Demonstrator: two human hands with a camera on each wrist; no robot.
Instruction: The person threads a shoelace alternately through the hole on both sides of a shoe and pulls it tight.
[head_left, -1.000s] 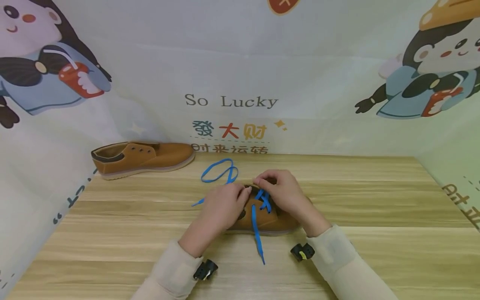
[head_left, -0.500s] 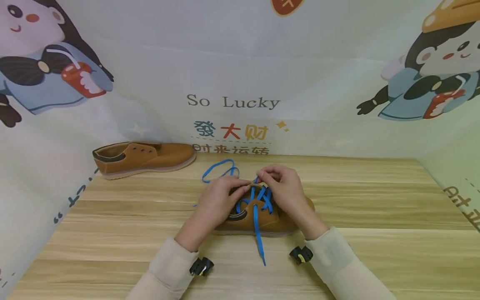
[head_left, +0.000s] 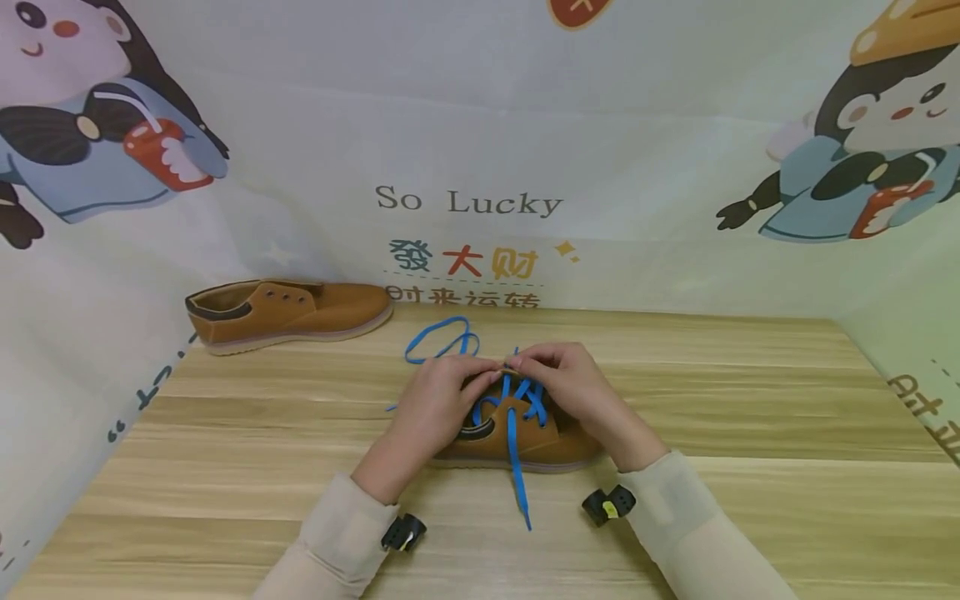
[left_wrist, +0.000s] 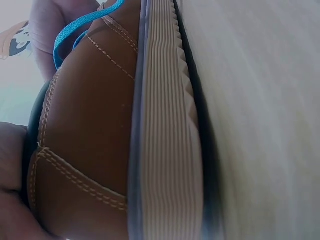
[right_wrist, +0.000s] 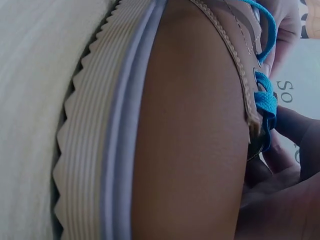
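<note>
A: Where did we have the brown shoe [head_left: 547, 442]?

B: Upright on the table [head_left: 750, 400], between the left hand [head_left: 442, 396] and the right hand [head_left: 573, 379], toe to the right. Its blue lace [head_left: 514, 458] crossed at the front, one end hanging down the near side.

A: Which step did we take it for?

B: Lacing the far side, we judged. The left hand pinched the shoe there, as best we could tell; the right pinched the lace, a scrap of blue showing above the fingertips.

A: And the next move?

B: We thought it called for drawing that lace through, the left hand steadying the far side.

A: Our count?

B: Two shoes: this one and an unlaced shoe [head_left: 345, 312] by the backdrop [head_left: 480, 108] at far left, three eyelets [head_left: 286, 297] showing. One lace in ours, plus a blue loop [head_left: 448, 320] behind; whether that was a second lace, we couldn't tell. Two hands, one black device [head_left: 597, 507] at each cuff [head_left: 667, 492].
</note>
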